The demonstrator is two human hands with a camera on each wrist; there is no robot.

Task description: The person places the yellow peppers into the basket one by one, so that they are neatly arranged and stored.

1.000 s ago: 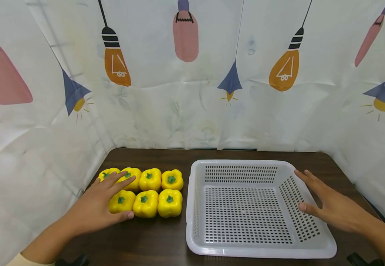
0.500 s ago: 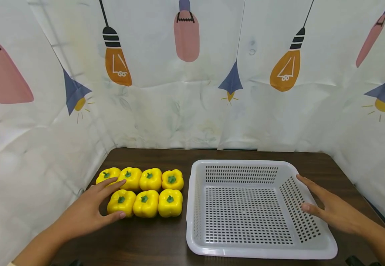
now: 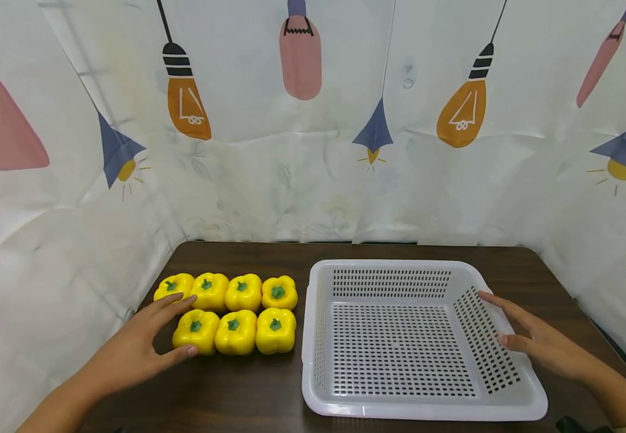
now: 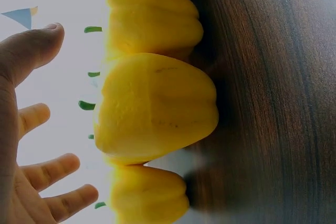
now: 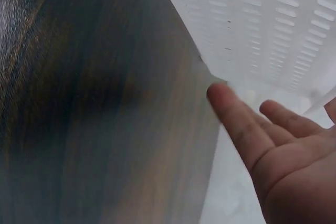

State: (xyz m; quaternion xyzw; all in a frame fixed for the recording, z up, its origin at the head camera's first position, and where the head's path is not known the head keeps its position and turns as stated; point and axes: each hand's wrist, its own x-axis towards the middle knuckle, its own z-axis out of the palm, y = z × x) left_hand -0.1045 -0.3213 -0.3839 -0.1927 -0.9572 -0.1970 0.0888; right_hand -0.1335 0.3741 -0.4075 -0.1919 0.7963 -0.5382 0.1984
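Yellow bell peppers with green stems stand in two rows on the left side of the table; the nearest to my left hand is the front-left bell pepper (image 3: 196, 332). My left hand (image 3: 134, 349) hovers beside it, fingers and thumb spread, holding nothing; a gap shows between hand and peppers in the left wrist view, where one bell pepper (image 4: 155, 108) fills the middle. At the right wall of a white perforated plastic basket (image 3: 399, 409) is my right hand (image 3: 551, 347), fingers extended and thumb over the rim. Whether it touches the basket I cannot tell.
The dark wooden table (image 3: 237, 391) bears everything. Behind and beside it hangs a white cloth (image 3: 291, 180) printed with bulbs, lamps and pencils. The basket's perforated floor (image 3: 399, 349) shows bare. The back-row bell pepper (image 3: 279, 292) stands close to the basket's left rim.
My left hand has drawn back to the left, away from above the peppers. My right hand has shifted slightly, its thumb moving right. Peppers and basket stay put.
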